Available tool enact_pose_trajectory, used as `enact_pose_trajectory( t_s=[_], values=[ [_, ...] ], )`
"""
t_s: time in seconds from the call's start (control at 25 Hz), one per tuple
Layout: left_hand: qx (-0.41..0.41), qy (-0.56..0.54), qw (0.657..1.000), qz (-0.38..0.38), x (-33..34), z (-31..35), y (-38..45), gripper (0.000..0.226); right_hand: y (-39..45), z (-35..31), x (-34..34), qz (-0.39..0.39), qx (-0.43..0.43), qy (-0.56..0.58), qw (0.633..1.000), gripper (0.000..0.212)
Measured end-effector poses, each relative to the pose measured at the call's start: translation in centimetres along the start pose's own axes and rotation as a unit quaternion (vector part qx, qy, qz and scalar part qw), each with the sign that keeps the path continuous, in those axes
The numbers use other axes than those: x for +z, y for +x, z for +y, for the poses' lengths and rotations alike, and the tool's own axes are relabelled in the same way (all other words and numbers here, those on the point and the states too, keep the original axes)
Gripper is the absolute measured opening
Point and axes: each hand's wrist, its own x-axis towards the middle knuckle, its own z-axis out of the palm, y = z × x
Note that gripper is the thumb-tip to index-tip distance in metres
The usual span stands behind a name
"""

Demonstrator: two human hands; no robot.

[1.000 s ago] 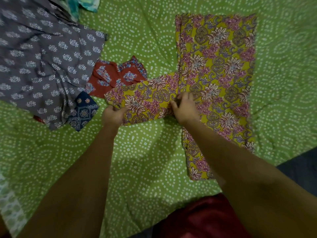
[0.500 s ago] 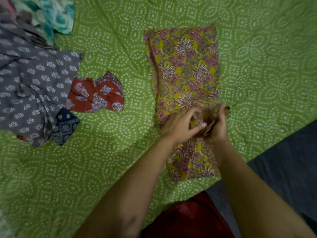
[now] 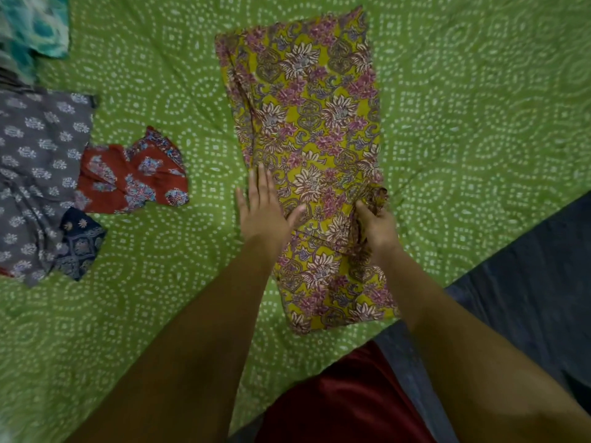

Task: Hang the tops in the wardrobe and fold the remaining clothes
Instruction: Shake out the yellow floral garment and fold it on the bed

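A yellow floral garment (image 3: 313, 129) lies folded into a long strip on the green bedspread (image 3: 166, 282), running from the far middle toward me. My left hand (image 3: 263, 209) lies flat with straight fingers on the garment's left edge, pressing it down. My right hand (image 3: 375, 227) pinches a bunched bit of the same fabric at the strip's right edge. To the left lie a red floral piece (image 3: 134, 177), a grey printed garment (image 3: 35, 167) and a small navy printed piece (image 3: 80, 244).
A teal and white patterned cloth (image 3: 35, 30) sits at the far left corner. The bed's edge runs diagonally at the near right, with dark floor (image 3: 527, 282) beyond it. My maroon clothing (image 3: 345, 398) shows at the bottom.
The sleeve that stuck out to the left has been folded across onto the garment. My left hand has left the fabric's end and flattened on the left edge; my right hand moved to the right edge.
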Motion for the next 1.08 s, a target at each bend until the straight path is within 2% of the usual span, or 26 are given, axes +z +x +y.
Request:
enact_pose_trajectory(
  t_s=[0.08,0.16,0.28,0.4,0.44,0.52,0.6,0.68,0.76,0.8,0.84,1.0,1.08],
  values=[
    [0.059,0.004,0.996,0.064,-1.4,0.4,1.6,0.086,0.4,-0.3,-0.2,-0.023,0.003,0.013,1.000,0.050],
    [0.111,0.012,0.991,0.072,-3.7,0.7,4.7,0.080,1.0,-0.1,-0.3,-0.029,0.022,0.014,0.999,0.056],
    [0.098,0.035,0.992,0.066,-7.2,-0.1,9.2,0.078,1.6,0.0,-0.3,-0.041,0.035,0.030,0.998,0.062],
    [0.053,0.082,0.993,0.062,-8.8,-2.5,11.8,0.080,2.3,0.1,0.0,-0.045,0.051,0.033,0.997,0.100],
    [0.018,0.093,0.994,0.053,-9.3,-3.3,12.3,0.079,2.7,0.3,0.0,-0.040,0.052,0.033,0.997,0.098],
    [-0.069,0.074,0.994,0.044,-9.9,-3.9,12.7,0.073,2.8,0.0,0.3,-0.031,0.060,0.025,0.997,0.075],
    [-0.085,0.037,0.992,0.090,-9.6,-3.1,11.5,0.067,3.1,0.1,0.3,-0.012,0.065,0.008,0.998,0.076],
    [0.022,0.021,0.989,0.142,-8.1,-1.4,8.7,0.065,3.1,0.2,0.3,0.023,0.053,-0.029,0.998,0.069],
    [0.157,0.024,0.981,0.107,-5.3,0.4,4.6,0.071,2.7,0.2,0.1,0.060,0.029,-0.100,0.993,0.061],
    [0.197,0.033,0.976,0.082,-3.6,0.9,2.5,0.075,2.5,0.3,0.0,0.069,0.017,-0.127,0.989,0.058],
    [0.210,0.043,0.975,0.064,-1.9,1.2,0.7,0.080,2.2,0.3,-0.1,0.078,0.002,-0.144,0.987,0.054],
    [0.161,0.062,0.985,0.001,2.4,0.4,-0.4,0.092,1.5,-0.4,0.3,0.102,0.003,-0.175,0.979,0.037],
    [0.175,0.059,0.983,0.001,2.3,0.3,0.6,0.085,1.7,-1.5,1.5,0.072,0.030,-0.040,0.996,0.023]
  ],
)
